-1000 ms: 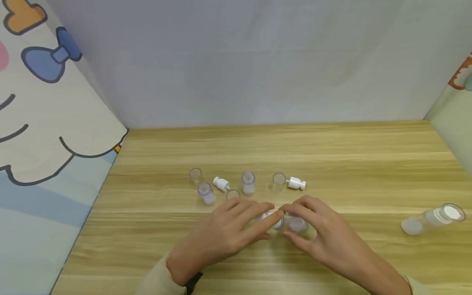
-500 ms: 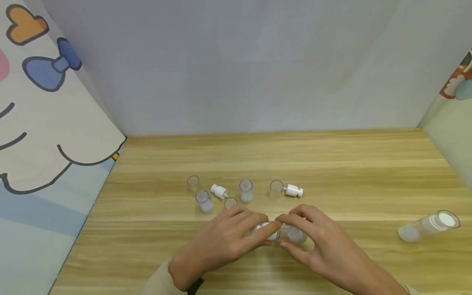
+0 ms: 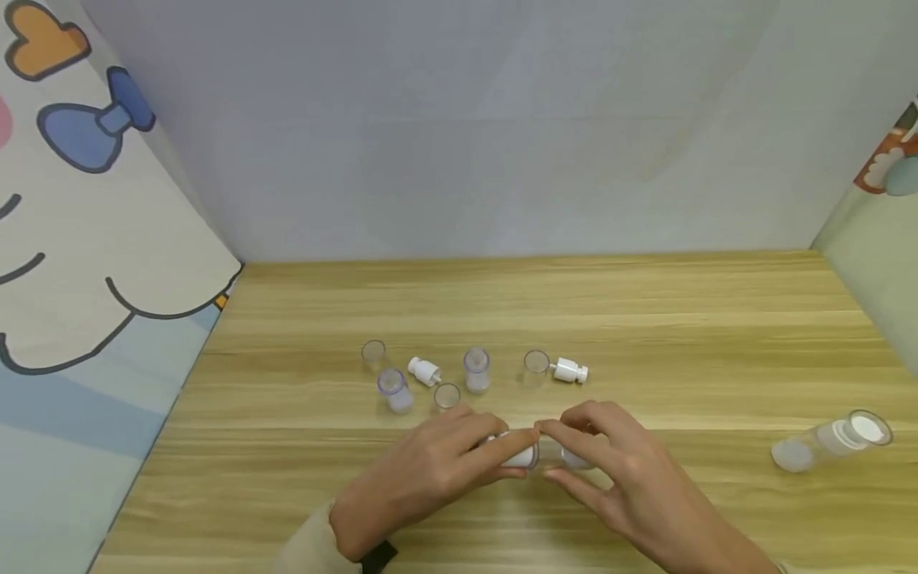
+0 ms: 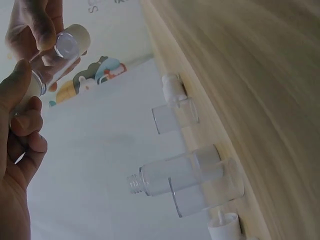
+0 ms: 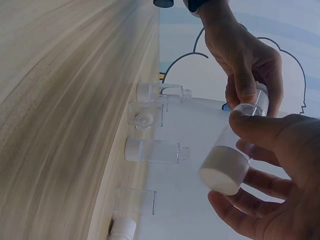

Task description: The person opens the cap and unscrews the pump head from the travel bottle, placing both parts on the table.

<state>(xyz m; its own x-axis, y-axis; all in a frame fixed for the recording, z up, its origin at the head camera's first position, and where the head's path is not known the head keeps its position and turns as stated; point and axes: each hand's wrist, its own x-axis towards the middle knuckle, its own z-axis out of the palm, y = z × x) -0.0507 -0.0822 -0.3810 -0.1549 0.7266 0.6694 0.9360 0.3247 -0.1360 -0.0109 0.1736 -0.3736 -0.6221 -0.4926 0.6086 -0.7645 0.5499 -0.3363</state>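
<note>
Between my two hands a clear bottle with a white base (image 5: 222, 170) lies nearly level above the table. My left hand (image 3: 448, 458) grips its white top end (image 3: 521, 457), around which a clear cover shows in the right wrist view. My right hand (image 3: 624, 462) holds the clear body (image 4: 52, 62) near the base, thumb and fingers on opposite sides. The fingertips of both hands meet close together at the joint in the head view. Just beyond the left hand stands a clear cap (image 3: 447, 396), partly hidden by its fingers.
Open-necked bottles (image 3: 476, 370) (image 3: 396, 391), clear caps (image 3: 374, 355) (image 3: 535, 367) and white pump heads (image 3: 425, 371) (image 3: 570, 371) are spread behind my hands. A capped bottle (image 3: 828, 441) stands far right. Fabric walls (image 3: 459, 135) border the wooden table.
The bottle has turned a little between my hands, so its white top shows more from the side. Both hands keep their grip. The head view has shifted slightly.
</note>
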